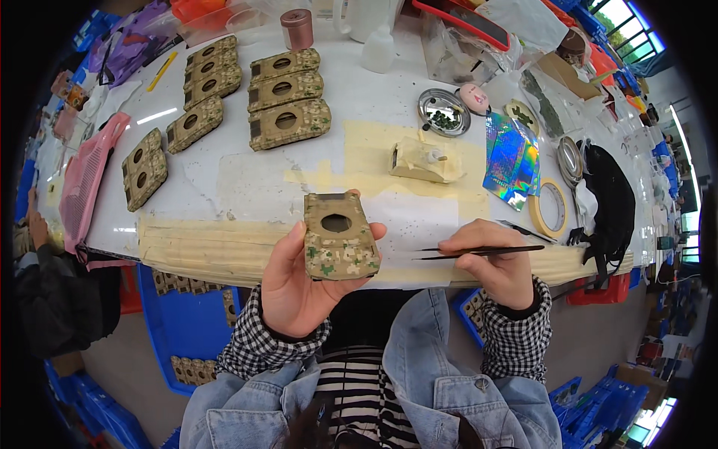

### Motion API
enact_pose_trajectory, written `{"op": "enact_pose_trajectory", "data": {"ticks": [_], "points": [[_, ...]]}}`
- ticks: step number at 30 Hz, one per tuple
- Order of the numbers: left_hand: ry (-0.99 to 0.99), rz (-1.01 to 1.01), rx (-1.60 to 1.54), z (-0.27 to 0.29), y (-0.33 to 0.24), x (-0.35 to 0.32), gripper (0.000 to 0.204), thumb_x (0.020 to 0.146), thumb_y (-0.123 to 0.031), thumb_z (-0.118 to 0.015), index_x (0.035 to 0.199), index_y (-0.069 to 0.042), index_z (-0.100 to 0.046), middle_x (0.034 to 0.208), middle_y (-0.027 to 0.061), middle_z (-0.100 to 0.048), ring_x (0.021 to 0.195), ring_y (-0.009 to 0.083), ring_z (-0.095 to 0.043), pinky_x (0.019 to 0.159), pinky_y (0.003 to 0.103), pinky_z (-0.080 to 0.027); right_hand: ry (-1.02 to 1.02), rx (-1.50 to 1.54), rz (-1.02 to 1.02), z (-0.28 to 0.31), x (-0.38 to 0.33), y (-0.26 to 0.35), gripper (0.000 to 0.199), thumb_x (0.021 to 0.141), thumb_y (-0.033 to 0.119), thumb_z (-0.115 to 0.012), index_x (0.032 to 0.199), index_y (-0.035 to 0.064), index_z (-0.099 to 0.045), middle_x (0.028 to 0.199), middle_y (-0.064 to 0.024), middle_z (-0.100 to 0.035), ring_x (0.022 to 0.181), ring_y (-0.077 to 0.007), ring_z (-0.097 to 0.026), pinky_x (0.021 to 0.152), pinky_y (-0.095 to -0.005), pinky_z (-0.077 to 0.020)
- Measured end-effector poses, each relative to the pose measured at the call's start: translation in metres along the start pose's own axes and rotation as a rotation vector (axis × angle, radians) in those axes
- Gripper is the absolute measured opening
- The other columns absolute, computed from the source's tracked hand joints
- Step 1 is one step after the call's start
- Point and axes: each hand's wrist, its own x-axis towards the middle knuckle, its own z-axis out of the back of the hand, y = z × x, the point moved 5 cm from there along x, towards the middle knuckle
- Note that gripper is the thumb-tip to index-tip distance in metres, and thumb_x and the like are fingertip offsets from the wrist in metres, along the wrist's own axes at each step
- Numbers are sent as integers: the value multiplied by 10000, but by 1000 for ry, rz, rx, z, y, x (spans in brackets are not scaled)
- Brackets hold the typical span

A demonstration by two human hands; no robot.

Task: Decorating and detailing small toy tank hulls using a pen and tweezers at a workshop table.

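- Camouflage shell, a flat model-tank hull with an oval hole near its top, sits at the centre of the frame, gripped by the left hand, thumb on its left edge and fingers wrapped round the right.
- Right hand, right of centre, pinches black tweezers; their tips point left toward the shell, apart from it and apparently carrying nothing.
- Judgement: the step goes best with the shell held level and still, the hole facing up, and the tweezers brought in low and slowly so the tips do not scrape the paint.
- Resting the right wrist on the edge of the surface would likely steady the tips.
- Matching finished shells lie in rows at upper left, roughly 9 of them.
- Plain beige hull rests on yellowish masking tape above centre.
- Holographic foil packet, shiny blue and rainbow, lies right of centre; its print is too small to tell.
- Roll of tape lies just beside it, lower right.
- Round metal dish holding small dark green pieces sits above centre.
- Pink mesh tray lies at the left.
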Motion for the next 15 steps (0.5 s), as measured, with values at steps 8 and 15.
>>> {"op": "enact_pose_trajectory", "data": {"ticks": [8,15], "points": [[7,29,13,-2,5,1,593,1001,-382,-290,1459,-28,-161,1360,299,-394,1175,345,-534,973,419,-487,49,351,-219,-6,3,-33,134,918,70,-586,964,-54,-567,886,-92,-641,837,-124,-651,747,-226,-525],[-76,21,-24,-5,11,5,690,989,-387,-337,1463,6,-27,1307,346,-406,1090,378,-579,940,416,-520,80,328,-228,-7,5,-33,125,926,74,-575,943,-47,-553,868,-86,-642,826,-122,-660,743,-223,-532]]}}
